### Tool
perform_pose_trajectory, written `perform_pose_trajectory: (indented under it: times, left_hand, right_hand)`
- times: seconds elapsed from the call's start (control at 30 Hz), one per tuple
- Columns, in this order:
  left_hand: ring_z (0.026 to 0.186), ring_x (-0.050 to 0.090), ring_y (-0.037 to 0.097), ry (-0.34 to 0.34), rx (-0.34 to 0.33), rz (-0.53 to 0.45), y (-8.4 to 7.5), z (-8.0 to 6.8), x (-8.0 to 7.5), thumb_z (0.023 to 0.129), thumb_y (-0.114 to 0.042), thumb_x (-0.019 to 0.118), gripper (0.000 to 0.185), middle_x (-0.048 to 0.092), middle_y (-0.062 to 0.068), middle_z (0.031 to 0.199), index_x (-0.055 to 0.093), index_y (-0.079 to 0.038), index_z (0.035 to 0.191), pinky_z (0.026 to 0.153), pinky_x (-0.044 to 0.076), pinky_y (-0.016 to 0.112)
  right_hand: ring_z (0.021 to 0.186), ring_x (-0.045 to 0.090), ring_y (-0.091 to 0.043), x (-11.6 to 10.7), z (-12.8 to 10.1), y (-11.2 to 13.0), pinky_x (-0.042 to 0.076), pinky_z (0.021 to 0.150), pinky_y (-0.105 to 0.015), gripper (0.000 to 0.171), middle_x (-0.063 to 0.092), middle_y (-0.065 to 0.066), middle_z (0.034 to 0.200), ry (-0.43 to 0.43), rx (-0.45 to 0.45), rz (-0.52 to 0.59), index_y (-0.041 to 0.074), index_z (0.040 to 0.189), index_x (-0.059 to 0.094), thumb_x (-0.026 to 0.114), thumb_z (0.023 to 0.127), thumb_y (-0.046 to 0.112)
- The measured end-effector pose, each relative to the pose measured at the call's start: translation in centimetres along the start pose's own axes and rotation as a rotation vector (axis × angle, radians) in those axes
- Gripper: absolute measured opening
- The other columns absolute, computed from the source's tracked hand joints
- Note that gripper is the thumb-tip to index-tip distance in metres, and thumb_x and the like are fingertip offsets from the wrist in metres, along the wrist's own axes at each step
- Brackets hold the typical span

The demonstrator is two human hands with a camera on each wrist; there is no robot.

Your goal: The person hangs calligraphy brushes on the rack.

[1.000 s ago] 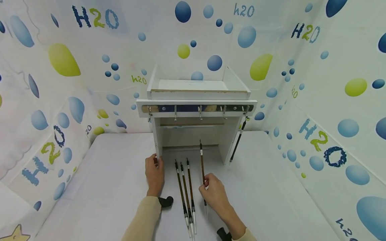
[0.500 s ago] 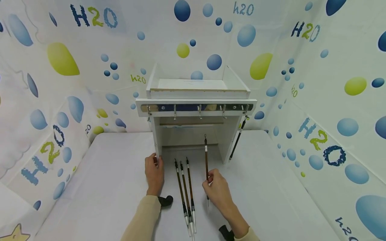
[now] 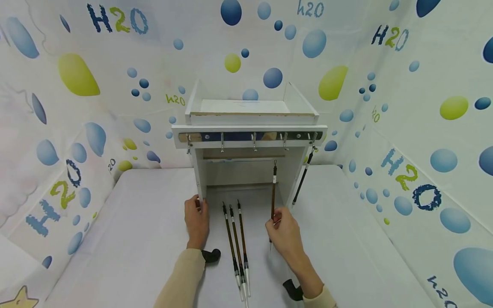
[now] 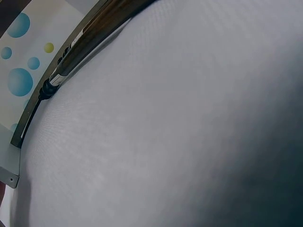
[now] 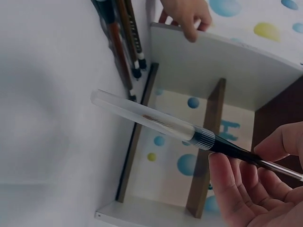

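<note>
My right hand (image 3: pixel 283 229) pinches a brown calligraphy brush (image 3: pixel 273 192) and holds it upright, loop end up, just under the hook rail (image 3: pixel 250 137) of a white rack (image 3: pixel 250 124). In the right wrist view the fingers (image 5: pixel 246 184) grip the dark handle behind a clear cap (image 5: pixel 147 118). My left hand (image 3: pixel 196 220) rests against the rack's left leg (image 3: pixel 200 175), also seen from the right wrist (image 5: pixel 187 14). Three brushes (image 3: pixel 236 239) lie side by side on the table between my hands. One black brush (image 3: pixel 302 182) hangs from the rightmost hook.
The white table (image 3: pixel 135 222) is walled in by bubble-print sheeting (image 3: pixel 77 107). The rack has a top tray (image 3: pixel 246 107) and several empty hooks. The left wrist view shows mostly table cloth (image 4: pixel 165 132) and a brush handle (image 4: pixel 90 38) at the top edge.
My right hand has lifted the brush off the table and carried it up and to the right, toward the hook rail. The left hand has stayed on the rack's leg.
</note>
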State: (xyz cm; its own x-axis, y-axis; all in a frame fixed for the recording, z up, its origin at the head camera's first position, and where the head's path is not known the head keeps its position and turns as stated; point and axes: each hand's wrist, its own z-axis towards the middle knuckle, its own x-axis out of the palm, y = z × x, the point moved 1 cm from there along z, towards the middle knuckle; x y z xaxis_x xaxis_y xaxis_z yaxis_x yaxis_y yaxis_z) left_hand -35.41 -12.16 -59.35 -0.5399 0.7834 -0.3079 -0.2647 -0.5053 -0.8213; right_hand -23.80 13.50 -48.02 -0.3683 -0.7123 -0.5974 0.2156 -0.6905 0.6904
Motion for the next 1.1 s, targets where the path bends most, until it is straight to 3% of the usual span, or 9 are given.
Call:
perform_pose_trajectory:
  times: [0.23,1.1]
  left_hand:
    - [0.100,0.060,0.027,0.014,-0.037,-0.001,0.0,0.0,-0.1,0.103,-0.020,0.056,0.033,0.053,0.016,0.111,0.052,-0.005,0.132,0.087,0.055,0.044]
    - [0.099,0.060,0.027,0.001,-0.018,0.018,0.0,0.0,0.0,0.103,-0.021,0.055,0.033,0.053,0.015,0.109,0.052,-0.003,0.131,0.086,0.056,0.044]
  right_hand:
    - [0.073,0.062,-0.011,-1.0,0.8,0.5,0.052,0.062,-0.022,0.025,0.065,-0.006,0.085,-0.029,-0.014,0.007,0.001,0.109,0.059,0.065,0.085,0.006]
    - [0.073,0.061,-0.014,-2.7,1.9,1.1,0.053,0.064,-0.024,0.024,0.063,-0.007,0.085,-0.087,-0.035,0.017,0.000,0.108,0.057,0.064,0.086,0.004]
